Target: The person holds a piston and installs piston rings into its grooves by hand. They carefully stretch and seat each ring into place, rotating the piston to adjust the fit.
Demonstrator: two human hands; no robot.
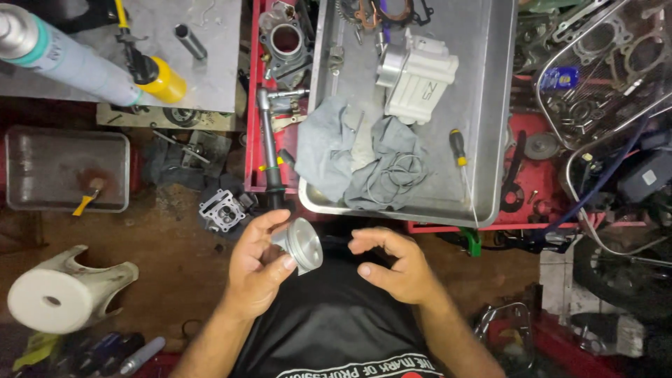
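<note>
My left hand (257,264) grips a shiny metal piston (302,243) close to my chest, its round crown tilted toward the right. My right hand (392,262) hovers just right of the piston with its fingers curled and slightly apart, holding nothing that I can see. Above both hands lies a large metal tray (483,105). On the tray are a crumpled grey rag (350,157), thin piston rings (402,171) resting on the rag, a white engine cylinder (418,75) and a yellow-and-black handled screwdriver (458,150).
A ratchet wrench (268,133) and a grey cylinder part (285,40) lie on a red tray (250,91) left of the metal one. A cylinder head (222,210) sits on the floor, with a smaller tray (66,168) holding a brush farther left. Gaskets and parts crowd the right.
</note>
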